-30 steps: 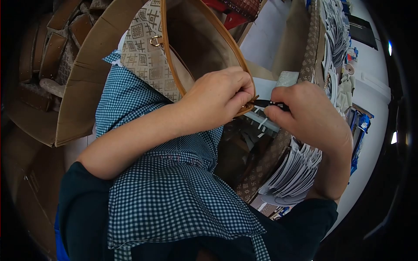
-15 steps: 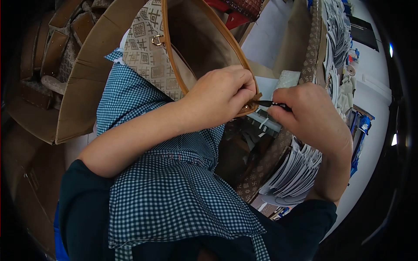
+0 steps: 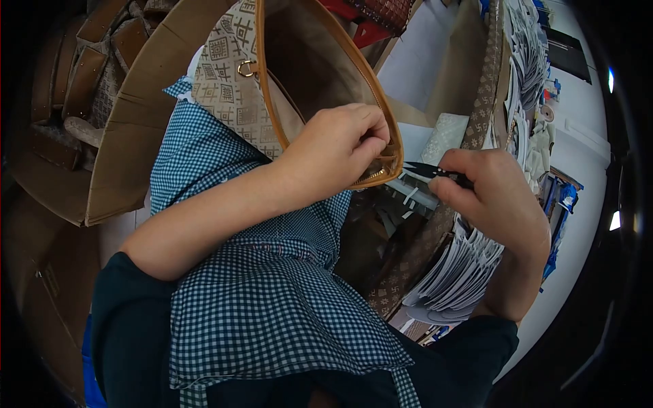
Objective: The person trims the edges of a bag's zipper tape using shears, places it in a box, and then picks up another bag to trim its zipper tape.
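Observation:
A handbag [image 3: 228,88] of beige patterned fabric with tan trim lies on its side over my lap, its mouth wide. My left hand [image 3: 347,144] is closed in a pinch just inside the corner of that mouth; whatever is between its fingertips is hidden. Below those fingers shows a gold zipper [image 3: 371,178] along the tan edge. In my right hand [image 3: 490,187] is a pair of black thread snips [image 3: 427,170], the pointed blades slightly apart and facing the bag's corner, a short gap away from it.
At left stands a cardboard box [image 3: 129,129] with several brown-trimmed pieces [image 3: 85,81] in it. Stacks of pale cut sheets [image 3: 456,272] sit at right, along a patterned brown fabric edge [image 3: 479,102]. A red woven item [image 3: 381,13] is at the top. A checked apron [image 3: 272,313] covers my front.
The snips have drawn back right from the bag's corner and their blades have parted. My left hand has shifted slightly left, exposing more of the corner and zipper.

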Demonstrator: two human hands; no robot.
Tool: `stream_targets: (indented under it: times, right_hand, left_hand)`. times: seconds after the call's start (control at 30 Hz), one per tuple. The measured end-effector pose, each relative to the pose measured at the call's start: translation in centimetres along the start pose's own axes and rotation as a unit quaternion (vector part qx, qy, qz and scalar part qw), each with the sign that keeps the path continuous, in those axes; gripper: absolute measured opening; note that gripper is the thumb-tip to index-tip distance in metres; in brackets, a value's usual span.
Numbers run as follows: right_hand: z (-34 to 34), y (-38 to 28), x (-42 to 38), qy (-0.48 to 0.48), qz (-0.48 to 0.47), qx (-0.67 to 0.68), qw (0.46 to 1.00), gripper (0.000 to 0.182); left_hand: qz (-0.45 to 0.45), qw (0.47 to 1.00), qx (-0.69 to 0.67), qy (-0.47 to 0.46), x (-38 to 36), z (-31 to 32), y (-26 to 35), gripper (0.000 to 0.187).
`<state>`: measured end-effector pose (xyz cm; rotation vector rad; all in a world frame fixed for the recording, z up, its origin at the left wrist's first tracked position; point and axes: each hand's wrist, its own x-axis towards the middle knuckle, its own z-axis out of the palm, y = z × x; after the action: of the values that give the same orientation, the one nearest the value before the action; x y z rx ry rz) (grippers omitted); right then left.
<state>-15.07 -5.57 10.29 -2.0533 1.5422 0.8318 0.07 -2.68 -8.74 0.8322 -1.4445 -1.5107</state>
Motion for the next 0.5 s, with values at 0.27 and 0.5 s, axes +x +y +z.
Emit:
stream_targets:
  times: [0.27, 0.5]
  right_hand:
    - [-0.5, -1.6, 1.6, -0.053, -0.041, -0.079, 0.995, 0.025]
    - [-0.4, -1.5, 2.6, -0.045, -0.094, -0.121, 0.987, 0.023]
  left_hand:
    - [-0.042, 0.996, -0.08, -0.017, 0.0, -0.1, 0.3, 0.005]
    - [-0.054, 0.991, -0.122, 0.0, 0.1, 0.0, 0.4, 0.007]
